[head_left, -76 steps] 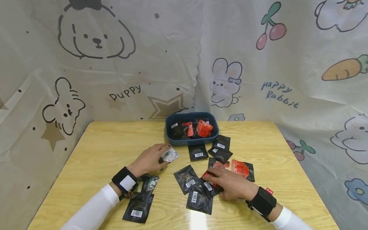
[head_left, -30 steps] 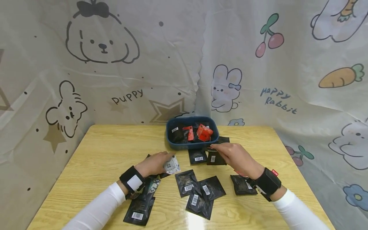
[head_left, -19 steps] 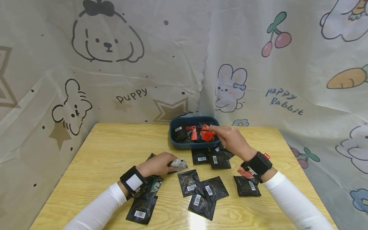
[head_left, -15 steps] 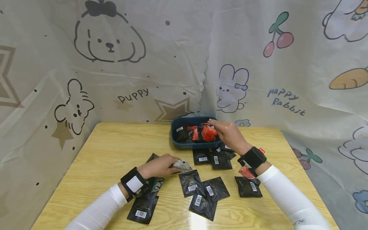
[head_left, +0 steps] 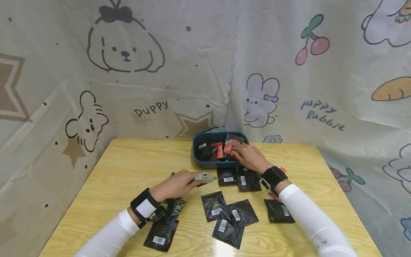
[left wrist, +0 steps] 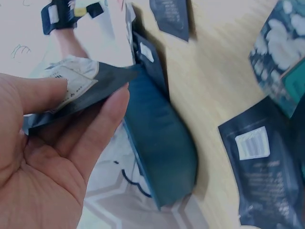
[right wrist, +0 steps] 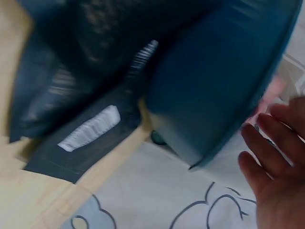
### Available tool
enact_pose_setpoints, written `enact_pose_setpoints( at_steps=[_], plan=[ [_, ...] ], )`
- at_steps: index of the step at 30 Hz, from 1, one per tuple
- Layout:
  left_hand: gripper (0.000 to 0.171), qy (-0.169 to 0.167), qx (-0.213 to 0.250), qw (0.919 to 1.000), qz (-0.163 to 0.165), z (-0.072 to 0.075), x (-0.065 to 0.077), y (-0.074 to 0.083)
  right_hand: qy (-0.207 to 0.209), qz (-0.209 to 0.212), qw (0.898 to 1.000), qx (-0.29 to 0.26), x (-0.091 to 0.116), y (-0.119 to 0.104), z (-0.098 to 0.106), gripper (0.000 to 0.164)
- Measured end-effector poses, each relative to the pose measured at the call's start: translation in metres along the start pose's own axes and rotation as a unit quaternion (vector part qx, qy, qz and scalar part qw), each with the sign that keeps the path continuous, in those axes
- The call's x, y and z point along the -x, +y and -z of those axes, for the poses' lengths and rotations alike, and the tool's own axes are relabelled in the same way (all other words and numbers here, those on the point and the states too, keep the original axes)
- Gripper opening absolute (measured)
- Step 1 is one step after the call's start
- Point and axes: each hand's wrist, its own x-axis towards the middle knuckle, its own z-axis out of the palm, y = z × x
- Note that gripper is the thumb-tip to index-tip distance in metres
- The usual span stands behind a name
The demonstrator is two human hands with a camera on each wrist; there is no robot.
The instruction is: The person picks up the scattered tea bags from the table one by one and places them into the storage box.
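My left hand [head_left: 176, 184] pinches a black sachet with a white patterned label [head_left: 205, 177] above the table, left of the blue box. In the left wrist view, the thumb lies on top of this sachet [left wrist: 102, 86] and the fingers are under it. My right hand [head_left: 252, 157] is over the right side of the blue box [head_left: 210, 165] and pinches a red-and-black sachet [head_left: 229, 145] by its edge. The right wrist view is blurred; the box wall [right wrist: 205, 90] hides most of that sachet. Inside the box lie black sachets and a red one [head_left: 219, 150].
Black sachets [head_left: 226, 178] lie against the box front. Several more [head_left: 227, 228] overlap mid-table, others [head_left: 162, 233] lie under the left wrist. One [head_left: 278, 211] with a red one behind it lies by the right forearm. A patterned cloth [head_left: 199, 64] hangs behind the table.
My right hand moved from the right-hand sachets to the box and now grips a red sachet over it. The left hand lifted its patterned sachet and tilted it.
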Motion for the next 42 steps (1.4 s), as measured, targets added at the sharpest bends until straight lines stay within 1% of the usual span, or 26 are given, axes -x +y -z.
enact_pose_setpoints(
  at_steps=[2,4,6,7,9,11,13,15,18,21,24,27,30,31,33,36,38,40,42],
  plan=[
    [0.012,0.012,0.004,0.9999,-0.001,0.004,-0.003,0.000,-0.027,-0.006,1.000,-0.002,0.008,0.001,-0.002,0.028],
    [0.011,0.026,0.002,0.9996,-0.004,0.008,-0.007,-0.001,-0.038,-0.014,0.999,-0.005,0.017,0.000,-0.001,0.032],
    [0.009,0.046,-0.008,0.9988,-0.012,0.014,-0.013,-0.001,-0.033,-0.016,0.999,-0.001,0.027,-0.003,0.002,0.033],
    [0.009,0.057,-0.017,0.9981,-0.016,0.017,-0.017,-0.002,-0.022,-0.011,1.000,0.000,0.033,-0.005,0.003,0.033],
    [0.009,0.082,-0.044,0.9954,-0.023,0.023,-0.026,-0.006,0.004,0.005,1.000,0.003,0.045,-0.012,0.006,0.030],
    [0.008,0.105,-0.081,0.9908,-0.026,0.028,-0.037,-0.009,0.016,0.026,1.000,0.003,0.058,-0.020,0.008,0.027],
    [0.016,0.123,-0.117,0.9852,-0.021,0.031,-0.050,-0.013,0.003,0.039,0.999,0.001,0.070,-0.026,0.010,0.028],
    [0.024,0.133,-0.154,0.9791,-0.011,0.032,-0.063,-0.017,-0.037,0.035,0.999,-0.005,0.081,-0.031,0.011,0.035],
    [0.037,0.134,-0.195,0.9715,0.002,0.030,-0.084,-0.025,-0.106,0.011,0.994,-0.012,0.093,-0.034,0.010,0.052],
    [0.045,0.123,-0.222,0.9672,0.014,0.026,-0.104,-0.033,-0.147,-0.009,0.989,-0.012,0.101,-0.034,0.005,0.064],
    [0.049,0.105,-0.232,0.9665,0.032,0.019,-0.120,-0.039,-0.163,-0.016,0.987,-0.006,0.108,-0.033,-0.001,0.065],
    [0.052,0.069,-0.249,0.9642,0.060,0.011,-0.132,-0.044,-0.162,-0.005,0.987,0.006,0.111,-0.032,-0.003,0.062],
    [0.054,0.024,-0.258,0.9613,0.093,0.004,-0.132,-0.049,-0.164,0.007,0.986,0.004,0.111,-0.034,-0.005,0.057],
    [0.056,0.013,-0.257,0.9612,0.099,0.003,-0.132,-0.049,-0.164,0.009,0.986,0.001,0.111,-0.035,-0.004,0.057],
    [0.059,0.005,-0.244,0.9645,0.101,0.001,-0.128,-0.049,-0.165,0.012,0.986,-0.003,0.110,-0.036,-0.002,0.054],
    [0.062,0.015,-0.230,0.9693,0.084,0.004,-0.118,-0.046,-0.173,0.011,0.985,-0.005,0.107,-0.037,0.002,0.052],
    [0.063,0.030,-0.216,0.9733,0.071,0.007,-0.107,-0.045,-0.187,0.005,0.982,-0.006,0.106,-0.037,0.004,0.054],
    [0.063,0.041,-0.208,0.9753,0.061,0.010,-0.093,-0.045,-0.205,-0.003,0.979,-0.009,0.105,-0.038,0.006,0.059],
    [0.064,0.051,-0.200,0.9769,0.056,0.011,-0.075,-0.046,-0.219,-0.006,0.976,-0.009,0.104,-0.038,0.008,0.065]
  ],
)
